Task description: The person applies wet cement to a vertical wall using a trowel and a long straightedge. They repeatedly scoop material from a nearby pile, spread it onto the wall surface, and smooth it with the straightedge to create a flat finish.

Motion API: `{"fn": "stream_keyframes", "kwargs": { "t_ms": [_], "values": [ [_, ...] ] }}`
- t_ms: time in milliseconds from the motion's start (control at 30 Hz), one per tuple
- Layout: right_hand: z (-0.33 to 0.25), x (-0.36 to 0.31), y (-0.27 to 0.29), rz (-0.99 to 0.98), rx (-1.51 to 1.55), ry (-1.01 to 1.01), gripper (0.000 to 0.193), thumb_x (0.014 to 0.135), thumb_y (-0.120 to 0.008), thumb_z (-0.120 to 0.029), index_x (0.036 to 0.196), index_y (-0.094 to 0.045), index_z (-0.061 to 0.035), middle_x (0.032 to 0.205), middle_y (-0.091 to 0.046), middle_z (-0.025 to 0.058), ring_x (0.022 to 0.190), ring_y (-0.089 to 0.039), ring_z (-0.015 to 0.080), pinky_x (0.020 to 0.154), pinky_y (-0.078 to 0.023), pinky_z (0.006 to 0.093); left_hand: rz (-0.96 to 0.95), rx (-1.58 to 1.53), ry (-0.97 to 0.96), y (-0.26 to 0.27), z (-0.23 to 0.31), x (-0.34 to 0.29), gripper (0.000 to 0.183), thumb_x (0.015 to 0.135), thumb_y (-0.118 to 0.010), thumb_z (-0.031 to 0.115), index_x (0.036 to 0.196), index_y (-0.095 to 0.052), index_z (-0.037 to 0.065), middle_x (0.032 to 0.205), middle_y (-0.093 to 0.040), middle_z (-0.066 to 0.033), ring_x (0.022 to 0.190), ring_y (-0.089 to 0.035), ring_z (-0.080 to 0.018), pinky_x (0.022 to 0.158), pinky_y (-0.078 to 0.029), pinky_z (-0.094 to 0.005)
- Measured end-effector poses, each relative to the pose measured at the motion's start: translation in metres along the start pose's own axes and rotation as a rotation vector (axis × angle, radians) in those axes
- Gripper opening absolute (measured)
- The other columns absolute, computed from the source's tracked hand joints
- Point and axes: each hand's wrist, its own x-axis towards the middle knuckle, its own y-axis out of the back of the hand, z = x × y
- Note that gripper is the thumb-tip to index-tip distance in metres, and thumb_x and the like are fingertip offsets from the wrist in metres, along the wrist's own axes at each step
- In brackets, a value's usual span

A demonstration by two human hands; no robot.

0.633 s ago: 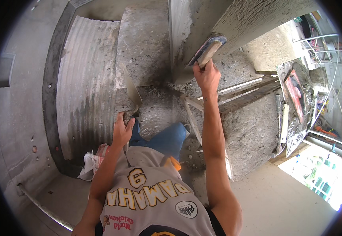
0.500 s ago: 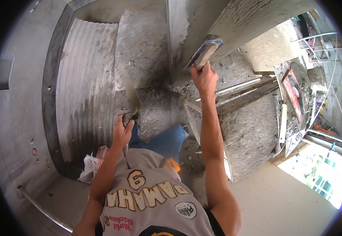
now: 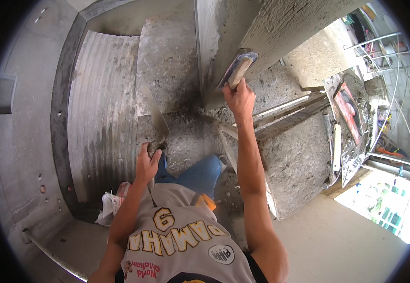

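Reader: What bounds your room?
Me: On my left, a smooth grey plastered wall (image 3: 23, 146) with a squarish recess (image 3: 3, 96); beneath me, a rough, stained grey floor (image 3: 188, 141).
Reader: The light?
Me: Glaring white, right, through a bright gridded opening (image 3: 386, 200).

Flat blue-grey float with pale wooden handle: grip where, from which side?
Likely the pale wooden handle, from the person's side: it runs along the back, while the flat blue-grey plate faces the grey concrete column. The right hand holds the handle's near end.
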Motion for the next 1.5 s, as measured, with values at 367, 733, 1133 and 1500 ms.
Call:
{"fn": "stream_keyframes", "kwargs": {
  "t_ms": [367,733,1133,1500],
  "values": [
    [-0.007,0.003,0.007,-0.126,0.055,-0.089,0.032,0.076,-0.067,-0.025,0.086,-0.052,0.0011,0.075,-0.063,0.0183,0.066,-0.063,0.0377,0.057,-0.051,0.0440,-0.293,-0.265,0.258,-0.016,0.014,0.010,0.051,0.088,-0.059,0.035,0.121,-0.047,-0.002,0.077,-0.062,-0.0115,0.068,-0.061,-0.0116,0.056,-0.045,-0.0267],
    [-0.011,0.005,0.014,-0.265,0.034,-0.187,0.038,0.079,-0.068,-0.028,0.101,-0.054,-0.0011,0.082,-0.065,0.0218,0.075,-0.063,0.0401,0.063,-0.051,0.0457,-0.371,-0.112,0.176,-0.100,0.065,0.083,0.044,0.094,-0.042,0.037,0.104,-0.053,-0.005,0.084,-0.059,-0.0241,0.081,-0.058,-0.0376,0.075,-0.042,-0.0440],
    [-0.007,0.004,0.009,-0.221,-0.010,-0.035,0.027,0.077,-0.071,-0.018,0.090,-0.056,0.0004,0.072,-0.066,0.0155,0.063,-0.066,0.0300,0.054,-0.051,0.0363,-0.342,-0.062,0.103,-0.123,0.077,0.106,0.037,0.093,-0.044,0.031,0.099,-0.053,-0.004,0.088,-0.061,-0.0298,0.088,-0.058,-0.0464,0.076,-0.045,-0.0513],
    [-0.007,0.005,0.007,-0.179,0.007,0.037,0.025,0.079,-0.070,-0.016,0.090,-0.056,0.0016,0.073,-0.066,0.0151,0.062,-0.067,0.0270,0.050,-0.052,0.0342,-0.289,-0.144,0.037,-0.135,0.073,0.096,0.034,0.092,-0.045,0.028,0.099,-0.052,-0.005,0.082,-0.060,-0.0289,0.079,-0.059,-0.0444,0.069,-0.045,-0.0524]
  ]
}}
